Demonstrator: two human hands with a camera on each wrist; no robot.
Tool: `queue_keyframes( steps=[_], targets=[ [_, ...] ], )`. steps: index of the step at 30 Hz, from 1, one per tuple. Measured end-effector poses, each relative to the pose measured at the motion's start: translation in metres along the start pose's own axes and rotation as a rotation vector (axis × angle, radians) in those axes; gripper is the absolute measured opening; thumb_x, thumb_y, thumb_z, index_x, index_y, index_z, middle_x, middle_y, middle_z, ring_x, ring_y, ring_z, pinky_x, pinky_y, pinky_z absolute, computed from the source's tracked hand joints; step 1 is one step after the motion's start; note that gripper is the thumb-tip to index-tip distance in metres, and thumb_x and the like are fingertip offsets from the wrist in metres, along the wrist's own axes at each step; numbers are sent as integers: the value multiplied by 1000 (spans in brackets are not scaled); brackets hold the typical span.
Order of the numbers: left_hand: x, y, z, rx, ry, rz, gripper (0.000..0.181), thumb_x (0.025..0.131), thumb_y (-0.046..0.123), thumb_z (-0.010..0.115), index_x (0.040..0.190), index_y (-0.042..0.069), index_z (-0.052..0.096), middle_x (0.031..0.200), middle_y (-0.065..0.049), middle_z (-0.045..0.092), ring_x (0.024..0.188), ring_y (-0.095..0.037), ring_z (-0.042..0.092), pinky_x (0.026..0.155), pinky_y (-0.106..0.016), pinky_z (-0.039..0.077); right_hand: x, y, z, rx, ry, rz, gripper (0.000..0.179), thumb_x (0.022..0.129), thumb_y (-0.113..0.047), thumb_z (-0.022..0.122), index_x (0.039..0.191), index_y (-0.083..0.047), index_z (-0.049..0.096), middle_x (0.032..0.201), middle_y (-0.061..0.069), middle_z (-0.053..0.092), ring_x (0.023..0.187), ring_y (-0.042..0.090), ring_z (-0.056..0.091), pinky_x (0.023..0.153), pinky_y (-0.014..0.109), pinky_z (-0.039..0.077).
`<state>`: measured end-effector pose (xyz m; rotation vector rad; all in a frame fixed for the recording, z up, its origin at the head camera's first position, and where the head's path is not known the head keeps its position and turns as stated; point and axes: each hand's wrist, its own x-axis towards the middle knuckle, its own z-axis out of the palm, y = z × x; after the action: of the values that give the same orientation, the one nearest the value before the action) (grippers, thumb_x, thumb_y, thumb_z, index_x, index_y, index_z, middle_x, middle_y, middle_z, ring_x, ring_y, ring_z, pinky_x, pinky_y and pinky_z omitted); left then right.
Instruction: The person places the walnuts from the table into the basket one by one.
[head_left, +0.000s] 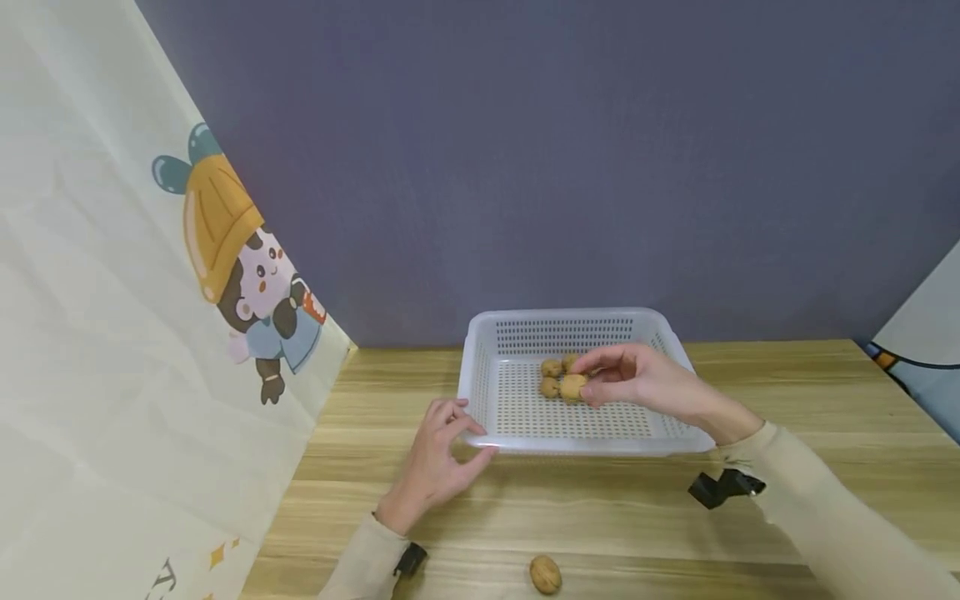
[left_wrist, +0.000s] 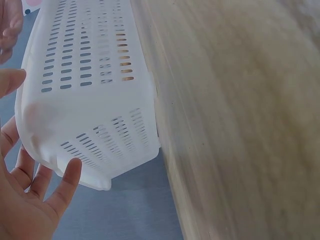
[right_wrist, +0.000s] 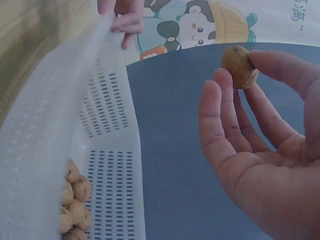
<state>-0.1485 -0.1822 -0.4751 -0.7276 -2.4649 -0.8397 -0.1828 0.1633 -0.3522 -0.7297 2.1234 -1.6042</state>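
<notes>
A white plastic basket (head_left: pixel 585 446) with slotted walls stands on the wooden table. My right hand (head_left: pixel 648 385) is over it, pinching a walnut (head_left: pixel 573 387) between thumb and fingertips; the right wrist view shows this walnut (right_wrist: pixel 239 67) held above the rim. Several more walnuts (head_left: pixel 551 387) lie together on the basket floor, partly hidden by that hand in the head view. My left hand (head_left: pixel 441 454) holds the basket's near left corner, thumb at the front and fingers bent over the rim. In the left wrist view, its little finger (left_wrist: pixel 67 185) lies outside the wall.
One loose walnut (head_left: pixel 545 575) lies on the wooden table (head_left: pixel 622 525) in front of the basket, near the bottom of the head view. Behind rises a dark blue-grey panel (head_left: pixel 555 167). A white sheet with a cartoon figure (head_left: pixel 255 275) hangs at the left.
</notes>
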Motion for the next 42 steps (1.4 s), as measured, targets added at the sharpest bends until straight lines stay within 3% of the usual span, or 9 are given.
queue_keyframes(
  steps=[5, 15, 23, 26, 30, 38, 42],
  targets=[
    [-1, 0, 1, -6, -14, -14, 25, 81, 31, 89, 94, 18, 73, 114, -3, 67, 134, -26, 56, 112, -52, 54, 16, -4, -7, -60, 38, 22, 40, 99, -18, 75, 134, 0, 66, 123, 15, 73, 103, 17, 73, 91, 33, 62],
    [2, 0, 1, 3, 8, 12, 25, 80, 31, 89, 93, 18, 72, 114, -4, 67, 131, -26, 57, 111, -53, 54, 54, 20, -25, -155, 79, 88, 46, 99, -32, 76, 138, -11, 66, 131, 10, 72, 115, 22, 70, 101, 40, 58],
    [0, 0, 0, -11, -9, -7, 24, 80, 30, 90, 92, 18, 72, 113, -3, 66, 133, -27, 56, 111, -55, 54, 77, 48, -42, -52, 98, 145, 51, 99, -33, 76, 142, -8, 63, 134, 12, 71, 109, 23, 73, 98, 43, 62],
    [-1, 0, 0, -14, -13, -8, 24, 80, 30, 90, 92, 18, 72, 112, -2, 65, 133, -26, 56, 112, -54, 54, 82, 59, -45, -63, 89, 156, 51, 100, -32, 76, 143, -7, 63, 135, 12, 71, 113, 24, 71, 103, 50, 60],
    [-1, -1, 0, -18, -7, 5, 25, 80, 29, 90, 92, 19, 72, 112, -3, 66, 133, -26, 56, 111, -54, 54, 85, 73, -46, -107, 46, 170, 51, 99, -33, 75, 143, -9, 64, 138, 11, 70, 124, 27, 67, 113, 59, 52],
    [0, -2, -1, -18, 1, 17, 25, 79, 29, 90, 92, 18, 72, 114, -6, 67, 133, -27, 56, 110, -56, 54, 94, 96, -37, -292, 26, 198, 44, 97, -32, 76, 135, -11, 71, 137, 11, 72, 124, 28, 66, 104, 47, 59],
    [0, -2, -1, -14, 11, 27, 26, 79, 30, 91, 92, 18, 72, 115, -7, 68, 132, -28, 57, 110, -55, 55, 100, 103, -33, -355, 39, 222, 38, 97, -31, 78, 129, -10, 75, 136, 13, 72, 125, 30, 67, 104, 47, 59]
  ],
)
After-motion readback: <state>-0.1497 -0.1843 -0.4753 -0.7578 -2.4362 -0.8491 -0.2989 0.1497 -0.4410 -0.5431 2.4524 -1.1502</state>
